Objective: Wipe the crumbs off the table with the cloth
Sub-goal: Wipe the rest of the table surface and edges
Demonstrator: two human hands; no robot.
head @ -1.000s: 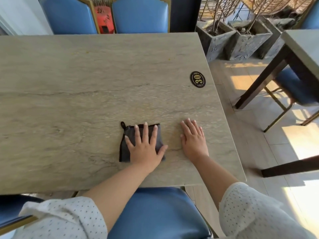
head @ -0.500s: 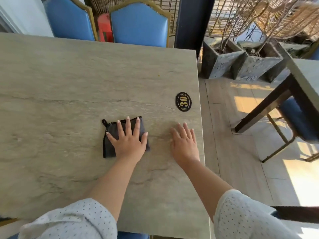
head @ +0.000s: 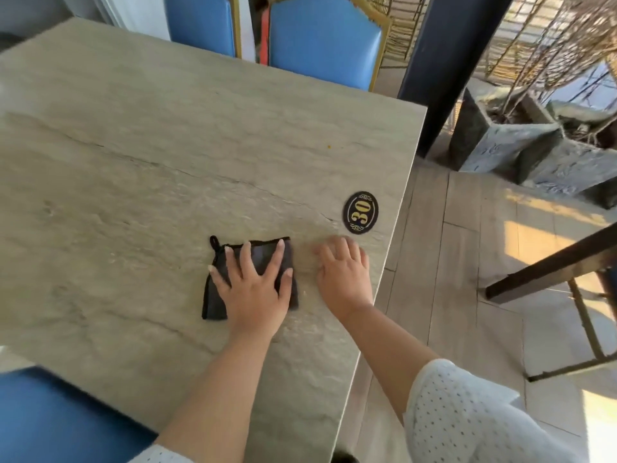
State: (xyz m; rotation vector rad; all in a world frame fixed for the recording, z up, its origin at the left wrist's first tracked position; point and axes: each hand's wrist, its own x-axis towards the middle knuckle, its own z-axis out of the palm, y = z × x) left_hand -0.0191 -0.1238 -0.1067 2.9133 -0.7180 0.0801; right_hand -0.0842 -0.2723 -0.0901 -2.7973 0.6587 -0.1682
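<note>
A folded dark grey cloth (head: 215,295) lies flat on the beige stone-look table (head: 133,155). My left hand (head: 255,289) presses down on the cloth with fingers spread, covering most of it. My right hand (head: 345,274) rests flat on the bare tabletop just right of the cloth, near the table's right edge, holding nothing. A small orange crumb (head: 329,146) sits further back on the table, near the right edge. A tiny pale speck lies beside the cloth's right edge.
A black oval number plate reading 30 (head: 360,212) is fixed near the right edge, just beyond my right hand. Blue chairs (head: 324,38) stand behind the table and one (head: 60,419) at the near left. Stone planters (head: 521,145), a dark pillar (head: 450,61) and another table's leg (head: 547,265) stand to the right.
Both hands and the cloth have slid forward across the table, away from the near edge and toward the number plate. The view has tilted and shifted left.
</note>
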